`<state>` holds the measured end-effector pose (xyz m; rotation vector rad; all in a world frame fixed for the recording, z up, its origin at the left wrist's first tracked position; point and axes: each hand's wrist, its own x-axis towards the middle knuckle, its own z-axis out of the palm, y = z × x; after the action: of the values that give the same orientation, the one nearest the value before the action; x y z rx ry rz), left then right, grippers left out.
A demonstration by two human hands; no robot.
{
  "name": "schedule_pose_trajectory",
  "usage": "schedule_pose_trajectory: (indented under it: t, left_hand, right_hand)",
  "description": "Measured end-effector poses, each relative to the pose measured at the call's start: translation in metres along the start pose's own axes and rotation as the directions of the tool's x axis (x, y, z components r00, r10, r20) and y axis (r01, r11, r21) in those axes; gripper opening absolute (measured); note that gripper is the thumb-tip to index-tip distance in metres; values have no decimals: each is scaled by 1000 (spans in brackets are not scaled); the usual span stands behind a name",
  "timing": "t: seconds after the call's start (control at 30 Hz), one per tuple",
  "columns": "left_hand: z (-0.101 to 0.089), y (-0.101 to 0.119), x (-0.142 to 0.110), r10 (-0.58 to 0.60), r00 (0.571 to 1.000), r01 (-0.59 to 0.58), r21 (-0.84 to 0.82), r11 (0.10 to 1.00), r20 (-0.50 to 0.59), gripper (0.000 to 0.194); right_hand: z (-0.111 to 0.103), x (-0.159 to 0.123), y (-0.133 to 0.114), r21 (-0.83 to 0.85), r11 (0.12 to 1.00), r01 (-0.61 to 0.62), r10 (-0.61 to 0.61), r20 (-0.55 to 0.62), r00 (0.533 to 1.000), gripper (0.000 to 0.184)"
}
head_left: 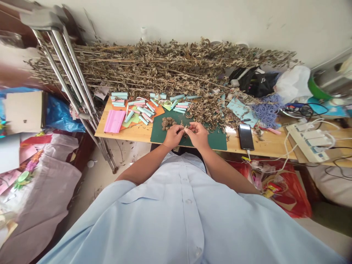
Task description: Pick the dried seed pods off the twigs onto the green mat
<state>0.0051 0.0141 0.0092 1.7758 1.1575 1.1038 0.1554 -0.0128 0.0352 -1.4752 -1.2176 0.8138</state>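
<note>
The left hand [174,136] and right hand [198,136] pinched what looked like a dried plant bit [186,134] between nearly meeting fingertips, brown clumps [167,123], seemingly finished, lying just beyond the left, loose dried leaves [205,112], seemingly unworked, beyond the right.

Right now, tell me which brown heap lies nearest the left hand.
The clump of roundish pieces on the green mat, beside the left hand; the loose leaf pile lies nearer the right hand, the long stalks farther back.
</note>
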Motion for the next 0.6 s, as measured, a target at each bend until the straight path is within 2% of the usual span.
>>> schedule_pose_trajectory:
  t: [0.13, 0.27, 0.4, 0.6]
  left_hand:
    - [1, 0, 0, -2, 1000, 2, 5, 1000, -5, 9]
    - [1, 1, 0, 0, 1000, 0, 8, 1000, -12, 10]
    - [2, 0, -1, 8, 1000, -7, 33, 999, -14, 11]
    - [2, 1, 0, -2, 1000, 3, 43, 999, -20, 11]
  right_hand:
    - [1, 5, -3, 22, 995, -94, 92, 74, 993, 26]
    - [-1, 6, 1, 29, 991, -128, 124, 97, 988, 22]
    - [-2, 7, 5, 60, 981, -182, 177, 81, 981, 23]
    - [-5, 8, 6, 42, 983, -178, 176, 44, 983, 26]
